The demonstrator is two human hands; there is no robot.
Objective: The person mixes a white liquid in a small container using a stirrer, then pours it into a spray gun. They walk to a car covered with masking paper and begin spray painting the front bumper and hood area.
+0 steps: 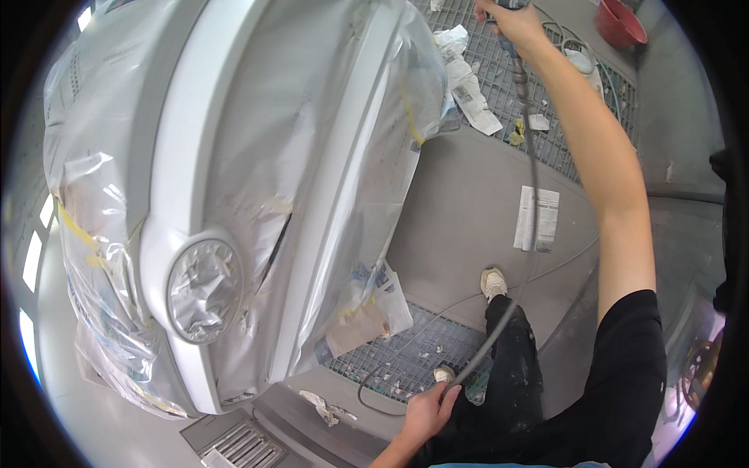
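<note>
At the upper right, my right hand (pixel 516 25) is closed round the grip of what looks like a spray gun (pixel 512 4), partly cut off by the picture's top edge. A dark hose (pixel 534 168) hangs from it and curves down to my left hand (pixel 427 412). The fingers of that hand are closed round the hose, low in front of my legs. A vehicle body (pixel 187 148) with smooth whitish painted strips fills the left side. Clear masking film (pixel 289 101) covers most of it, and crumpled film (pixel 207 288) fills a round opening.
Metal floor grates (pixel 499 86) lie at the upper right and beside my feet, with torn paper (pixel 472 93) on the far one. A newspaper sheet (pixel 538 218) lies on the grey floor. The hose trails across the floor. A red bowl (pixel 620 22) stands by the right wall.
</note>
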